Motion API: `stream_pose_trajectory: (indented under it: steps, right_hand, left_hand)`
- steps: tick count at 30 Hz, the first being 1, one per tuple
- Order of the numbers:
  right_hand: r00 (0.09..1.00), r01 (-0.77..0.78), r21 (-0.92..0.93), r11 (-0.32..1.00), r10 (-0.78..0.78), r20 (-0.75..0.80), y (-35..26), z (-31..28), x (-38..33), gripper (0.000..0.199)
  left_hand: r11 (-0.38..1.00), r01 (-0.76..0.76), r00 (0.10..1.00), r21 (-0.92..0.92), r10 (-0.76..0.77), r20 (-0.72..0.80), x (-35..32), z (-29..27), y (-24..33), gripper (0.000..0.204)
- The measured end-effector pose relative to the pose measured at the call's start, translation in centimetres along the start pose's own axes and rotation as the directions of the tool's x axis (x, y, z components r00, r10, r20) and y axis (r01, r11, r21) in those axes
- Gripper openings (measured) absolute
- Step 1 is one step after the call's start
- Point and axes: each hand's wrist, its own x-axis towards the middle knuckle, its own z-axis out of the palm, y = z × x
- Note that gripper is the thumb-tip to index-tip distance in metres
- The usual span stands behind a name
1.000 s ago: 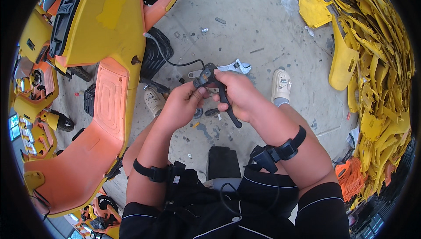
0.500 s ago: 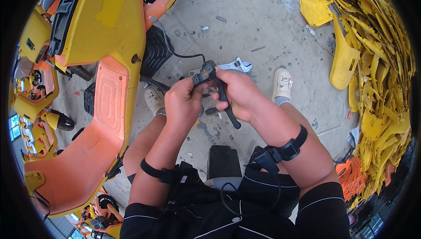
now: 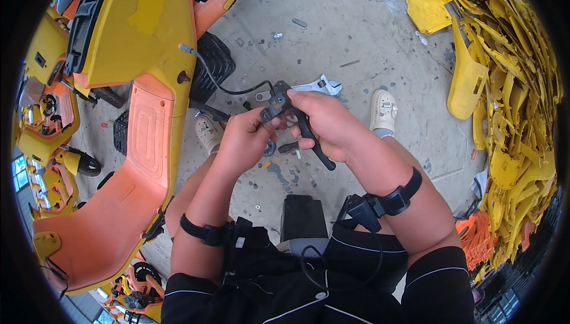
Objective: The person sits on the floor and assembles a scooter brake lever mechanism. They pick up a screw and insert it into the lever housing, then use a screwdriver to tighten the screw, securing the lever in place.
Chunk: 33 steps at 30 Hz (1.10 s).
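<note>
As I am watching through the head view, the black lever assembly (image 3: 274,106) is sitting between the two hands, above the concrete floor (image 3: 380,39). The left hand (image 3: 244,137) is pinching its near end between thumb and fingers. The right hand (image 3: 323,121) is gripping the lever side, fingers curling around, thumb resting near the top. A cable (image 3: 221,87) is running leftward toward the yellow-and-orange vehicle body (image 3: 157,57). Beyond the hands, an adjustable wrench (image 3: 324,86) is lying on the floor.

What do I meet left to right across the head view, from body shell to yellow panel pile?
Yellow-orange body shell, left cream shoe, left hand, right hand, right cream shoe, yellow panel pile.
</note>
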Motion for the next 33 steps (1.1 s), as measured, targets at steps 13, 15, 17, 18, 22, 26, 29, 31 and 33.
stream_pose_trajectory:
  steps: [13,15,17,18,22,26,29,31,33]
  right_hand:
    - [0.997,-0.032,0.185,0.982,0.044,-0.059,-0.5,0.5,-0.4,0.028]
    - [0.998,-0.043,0.281,0.959,0.054,-0.031,-0.3,0.8,-0.2,0.027]
    - [0.998,-0.056,0.374,0.926,0.063,-0.007,-0.3,1.2,-0.1,0.026]
    - [0.998,-0.062,0.418,0.907,0.068,0.002,-0.5,1.4,-0.1,0.026]
    - [0.998,-0.003,0.402,0.916,0.030,-0.060,-1.2,1.4,0.3,0.026]
    - [0.985,0.039,0.175,0.984,-0.008,-0.174,-1.2,1.1,-0.2,0.027]
    - [0.997,-0.009,0.024,1.000,0.011,-0.071,-0.8,0.4,-0.6,0.028]
    - [0.999,-0.038,-0.030,0.999,0.039,0.031,-0.5,-0.7,-0.6,0.030]
    - [0.997,-0.068,-0.084,0.994,0.072,0.037,-0.9,-0.8,-1.3,0.029]
  left_hand:
    - [0.877,-0.069,0.889,0.476,0.271,-0.370,-0.6,2.8,1.1,0.011]
    - [0.790,-0.137,0.813,0.597,0.435,-0.388,-0.3,2.9,0.8,0.009]
    - [0.685,-0.213,0.700,0.696,0.605,-0.381,0.4,2.9,0.9,0.009]
    - [0.666,-0.226,0.665,0.711,0.638,-0.387,0.8,3.0,0.9,0.009]
    - [0.709,-0.229,0.701,0.667,0.596,-0.392,1.5,3.3,1.4,0.008]
    - [0.997,-0.053,0.986,0.048,0.060,-0.159,0.8,1.9,2.3,0.013]
    - [0.988,0.123,0.987,-0.092,-0.112,0.116,0.2,0.4,2.0,0.020]
    - [0.978,0.169,0.965,-0.120,-0.139,0.224,-0.2,0.1,2.3,0.022]
    - [0.976,0.182,0.948,-0.123,-0.141,0.287,-0.3,-0.3,2.2,0.021]
